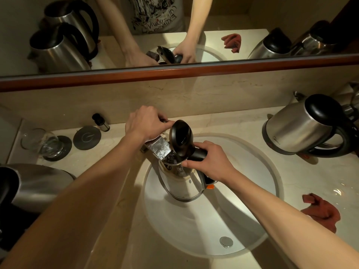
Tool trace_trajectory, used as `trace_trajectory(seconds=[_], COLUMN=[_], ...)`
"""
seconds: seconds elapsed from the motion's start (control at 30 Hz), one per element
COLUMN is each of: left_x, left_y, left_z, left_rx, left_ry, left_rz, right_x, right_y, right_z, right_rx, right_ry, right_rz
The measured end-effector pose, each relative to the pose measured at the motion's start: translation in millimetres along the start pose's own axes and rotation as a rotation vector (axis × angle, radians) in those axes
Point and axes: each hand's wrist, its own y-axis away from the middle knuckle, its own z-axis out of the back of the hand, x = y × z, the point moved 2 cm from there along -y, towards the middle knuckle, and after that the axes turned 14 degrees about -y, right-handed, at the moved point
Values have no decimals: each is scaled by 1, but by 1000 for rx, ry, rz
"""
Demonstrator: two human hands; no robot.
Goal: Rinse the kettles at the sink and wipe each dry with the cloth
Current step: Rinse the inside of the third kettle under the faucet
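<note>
1. Over the sink (252, 228), head view: steel kettle (182, 188) upright under faucet spout (158, 150), lid (180, 141) flipped up.
2. R hand (210, 162) fingers wrapped round kettle's black handle; L hand (144, 123) grips tap lever.
3. Red cloth (320, 211) on counter, right of basin; 2nd kettle (303, 127) far right.

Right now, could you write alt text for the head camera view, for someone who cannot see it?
A person's right hand grips a steel kettle by its black handle, lid open, under the faucet over a white sink, while the left hand is on the faucet handle. A red cloth and another kettle sit on the counter to the right.
</note>
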Motion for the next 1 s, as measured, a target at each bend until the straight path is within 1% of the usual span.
trace_trajectory(seconds=[0.43,0.6,1.0], left_x=[1,1,2], left_y=[-2,-1,-2], left_z=[-2,-4,-6], left_rx=[20,-6,-9], left_ry=[0,12,32], left_rz=[-4,-3,-1], right_x=[0,0,0], right_y=[-1,-1,-1], right_z=[1,1,1], right_rx=[-7,-6,0], right_ry=[-16,-17,-10], right_rz=[-21,-23,-31])
